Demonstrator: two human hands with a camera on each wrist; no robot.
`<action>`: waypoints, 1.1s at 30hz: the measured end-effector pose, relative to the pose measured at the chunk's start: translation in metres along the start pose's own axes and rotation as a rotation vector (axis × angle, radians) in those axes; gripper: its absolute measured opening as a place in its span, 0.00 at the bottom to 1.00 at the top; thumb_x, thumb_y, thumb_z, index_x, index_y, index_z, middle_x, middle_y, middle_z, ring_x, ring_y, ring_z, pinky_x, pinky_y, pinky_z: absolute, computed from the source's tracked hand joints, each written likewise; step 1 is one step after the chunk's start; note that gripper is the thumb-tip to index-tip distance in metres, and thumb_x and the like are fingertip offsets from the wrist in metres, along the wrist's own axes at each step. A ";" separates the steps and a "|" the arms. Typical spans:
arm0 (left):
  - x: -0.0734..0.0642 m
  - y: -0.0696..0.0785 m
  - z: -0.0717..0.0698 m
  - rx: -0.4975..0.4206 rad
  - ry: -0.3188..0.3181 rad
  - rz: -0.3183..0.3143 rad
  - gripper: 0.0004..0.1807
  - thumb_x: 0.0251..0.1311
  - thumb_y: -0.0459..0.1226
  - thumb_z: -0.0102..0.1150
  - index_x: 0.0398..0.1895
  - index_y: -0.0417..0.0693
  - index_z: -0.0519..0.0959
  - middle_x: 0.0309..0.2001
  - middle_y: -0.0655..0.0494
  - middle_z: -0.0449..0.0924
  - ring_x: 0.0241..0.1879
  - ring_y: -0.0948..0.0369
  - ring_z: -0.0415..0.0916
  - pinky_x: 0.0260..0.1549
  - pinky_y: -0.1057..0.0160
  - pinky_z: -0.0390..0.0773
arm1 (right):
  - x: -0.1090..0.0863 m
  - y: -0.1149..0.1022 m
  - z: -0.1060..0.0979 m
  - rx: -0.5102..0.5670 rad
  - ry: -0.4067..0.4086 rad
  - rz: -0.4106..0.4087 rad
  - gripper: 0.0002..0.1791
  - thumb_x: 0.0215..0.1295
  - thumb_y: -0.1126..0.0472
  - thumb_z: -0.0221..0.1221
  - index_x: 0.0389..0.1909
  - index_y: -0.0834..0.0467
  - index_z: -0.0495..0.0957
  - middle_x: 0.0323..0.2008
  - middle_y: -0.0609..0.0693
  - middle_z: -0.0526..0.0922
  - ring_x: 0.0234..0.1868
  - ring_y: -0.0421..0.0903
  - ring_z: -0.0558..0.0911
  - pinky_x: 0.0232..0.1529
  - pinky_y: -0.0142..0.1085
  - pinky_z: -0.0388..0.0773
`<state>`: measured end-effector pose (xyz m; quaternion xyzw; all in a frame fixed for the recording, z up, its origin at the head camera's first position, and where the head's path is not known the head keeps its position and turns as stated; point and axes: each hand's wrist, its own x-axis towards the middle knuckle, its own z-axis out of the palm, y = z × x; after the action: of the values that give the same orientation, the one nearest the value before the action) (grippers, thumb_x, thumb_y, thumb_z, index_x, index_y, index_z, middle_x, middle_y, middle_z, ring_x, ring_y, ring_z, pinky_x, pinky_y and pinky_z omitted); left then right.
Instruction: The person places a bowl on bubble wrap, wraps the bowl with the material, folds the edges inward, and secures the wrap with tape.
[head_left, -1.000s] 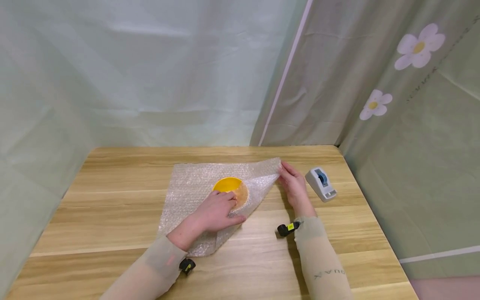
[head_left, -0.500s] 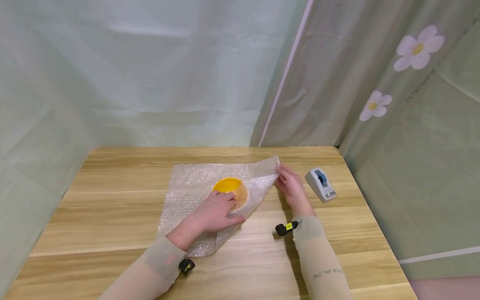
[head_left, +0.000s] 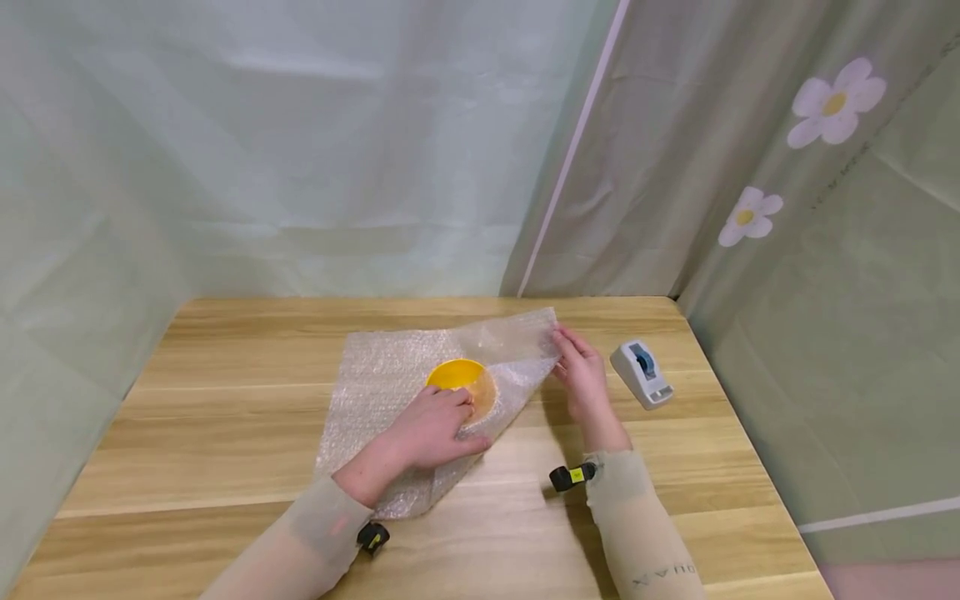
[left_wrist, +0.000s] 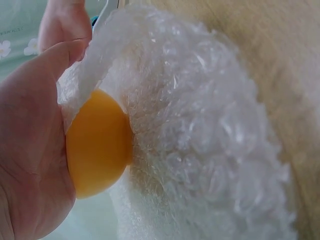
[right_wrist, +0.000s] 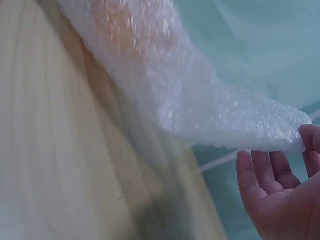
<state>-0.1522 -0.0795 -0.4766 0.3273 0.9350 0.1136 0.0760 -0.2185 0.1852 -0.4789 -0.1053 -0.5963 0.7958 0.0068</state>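
Observation:
A yellow bowl (head_left: 453,372) stands on a sheet of bubble wrap (head_left: 375,375), its right part covered by a folded-over flap. My left hand (head_left: 431,425) lies across the bowl's near side and presses the flap at its mouth, thumb stretched out to the right. In the left wrist view the palm sits against the rim of the bowl (left_wrist: 100,145); the fingertips are hidden there. With thumb and fingers, my right hand (head_left: 581,367) pinches the raised far-right corner of the wrap. The right wrist view shows this corner of the bubble wrap (right_wrist: 280,125) between thumb and fingers.
A grey tape dispenser (head_left: 642,375) stands right of my right hand on the wooden table (head_left: 225,417). Curtains (head_left: 337,167) hang behind the table and along both sides. A small black camera is strapped at each wrist.
My right hand has drawn the wrap's corner slightly to the left, and the folded flap there looks broader. The left hand stays in place on the bowl.

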 end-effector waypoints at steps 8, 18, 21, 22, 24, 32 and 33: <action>0.000 0.000 0.002 0.007 0.013 0.014 0.38 0.73 0.65 0.54 0.59 0.40 0.85 0.61 0.50 0.82 0.62 0.53 0.77 0.66 0.46 0.67 | -0.027 -0.013 0.023 -0.246 -0.071 -0.257 0.16 0.77 0.64 0.64 0.59 0.68 0.85 0.56 0.55 0.89 0.52 0.40 0.85 0.51 0.30 0.82; -0.002 0.001 0.002 0.009 0.045 0.012 0.37 0.73 0.63 0.55 0.60 0.39 0.85 0.65 0.47 0.81 0.67 0.49 0.75 0.70 0.43 0.66 | -0.053 -0.015 0.036 -0.570 -0.267 -0.466 0.12 0.77 0.61 0.65 0.55 0.58 0.90 0.54 0.51 0.90 0.59 0.49 0.85 0.58 0.42 0.83; -0.003 0.001 0.004 0.023 0.057 0.010 0.36 0.72 0.63 0.56 0.59 0.40 0.85 0.64 0.47 0.82 0.67 0.49 0.74 0.70 0.42 0.66 | -0.056 -0.013 0.039 -0.623 -0.307 -0.510 0.12 0.77 0.60 0.65 0.55 0.56 0.90 0.54 0.48 0.90 0.60 0.48 0.86 0.62 0.48 0.81; -0.003 0.001 0.005 0.033 0.057 0.010 0.36 0.72 0.64 0.56 0.59 0.40 0.85 0.64 0.48 0.82 0.68 0.49 0.74 0.70 0.42 0.66 | -0.057 -0.013 0.040 -0.638 -0.316 -0.521 0.12 0.77 0.60 0.64 0.55 0.56 0.91 0.54 0.48 0.90 0.60 0.47 0.86 0.63 0.49 0.81; -0.003 0.000 0.006 0.055 0.059 0.011 0.36 0.72 0.64 0.56 0.58 0.42 0.86 0.63 0.49 0.82 0.67 0.48 0.73 0.70 0.42 0.66 | -0.058 -0.011 0.042 -0.664 -0.331 -0.534 0.12 0.77 0.60 0.64 0.55 0.54 0.91 0.54 0.47 0.90 0.60 0.46 0.86 0.63 0.49 0.81; -0.001 0.002 0.004 0.071 0.063 0.011 0.34 0.72 0.63 0.57 0.59 0.43 0.86 0.62 0.49 0.83 0.64 0.46 0.75 0.70 0.42 0.68 | -0.060 -0.010 0.048 -0.710 -0.362 -0.522 0.12 0.78 0.58 0.64 0.55 0.51 0.91 0.53 0.45 0.91 0.58 0.44 0.87 0.60 0.47 0.84; -0.001 0.002 0.004 0.069 0.064 0.012 0.34 0.72 0.63 0.57 0.59 0.43 0.86 0.63 0.48 0.83 0.64 0.45 0.75 0.70 0.42 0.68 | -0.060 -0.010 0.048 -0.714 -0.362 -0.517 0.12 0.78 0.58 0.64 0.55 0.50 0.91 0.52 0.45 0.91 0.57 0.43 0.87 0.60 0.46 0.84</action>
<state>-0.1493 -0.0783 -0.4797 0.3317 0.9383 0.0923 0.0342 -0.1694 0.1343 -0.4470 0.1911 -0.8306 0.5191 0.0641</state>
